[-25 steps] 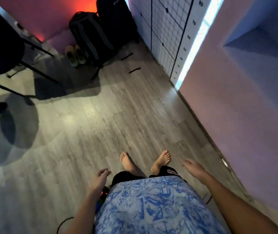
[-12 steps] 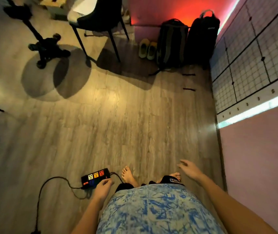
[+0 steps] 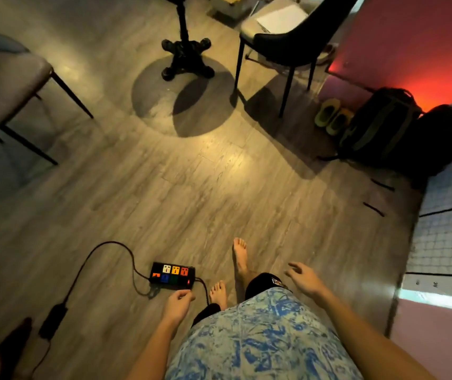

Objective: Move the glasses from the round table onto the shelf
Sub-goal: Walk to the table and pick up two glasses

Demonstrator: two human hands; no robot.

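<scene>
No glasses and no shelf show in the head view. Only the black pedestal foot (image 3: pixel 185 57) of the round table is visible at the top middle, with its round shadow on the floor; the tabletop is out of frame. My left hand (image 3: pixel 178 301) hangs low at my side with fingers loosely curled and nothing in it. My right hand (image 3: pixel 303 278) is held out in front of my hip, fingers spread, empty. My bare feet stand on the wooden floor between the hands.
A black power strip (image 3: pixel 172 273) with coloured sockets and its cable lies by my left foot. A dark chair (image 3: pixel 282 42) stands right of the pedestal, a grey chair (image 3: pixel 8 78) at far left. Backpacks (image 3: pixel 381 127) and slippers (image 3: pixel 331 116) line the right wall.
The view has swung left: the pedestal and chairs have come nearer and toward centre, the backpacks slid right. My right foot has stepped forward. Both hands stay empty.
</scene>
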